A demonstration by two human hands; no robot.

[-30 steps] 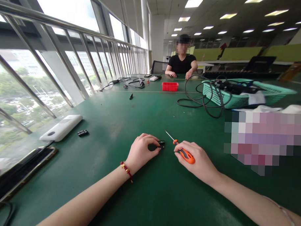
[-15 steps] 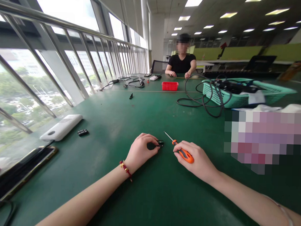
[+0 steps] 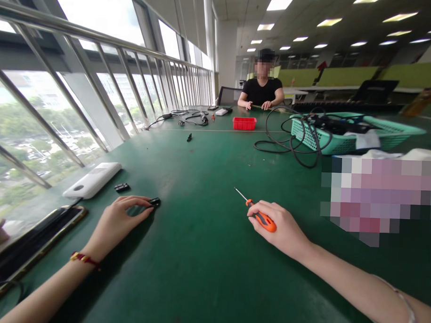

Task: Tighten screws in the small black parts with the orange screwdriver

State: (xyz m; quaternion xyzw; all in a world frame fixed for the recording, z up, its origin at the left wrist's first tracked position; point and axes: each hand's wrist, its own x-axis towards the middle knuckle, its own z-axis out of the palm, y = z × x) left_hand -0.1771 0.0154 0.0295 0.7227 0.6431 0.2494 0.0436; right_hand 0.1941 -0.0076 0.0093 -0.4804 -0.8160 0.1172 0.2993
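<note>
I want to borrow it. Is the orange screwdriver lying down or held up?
Lying down: the orange-handled screwdriver lies nearly flat on the green table, under the right hand.

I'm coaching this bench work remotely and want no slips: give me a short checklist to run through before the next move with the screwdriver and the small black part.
1. Screwdriver gripped: ok, the right hand is closed on its orange handle, shaft pointing away from the person.
2. Small black part under control: ok, the left hand pinches it at the fingertips on the green table.
3. Tool tip lined up with the part: not ok, the two hands are well apart.
4. Part's screw side facing up: cannot tell, too small.
5. Other black piece out of the way: ok, it lies apart, beside the white device.
6. Phone near the left forearm: cannot tell if touching.
</note>
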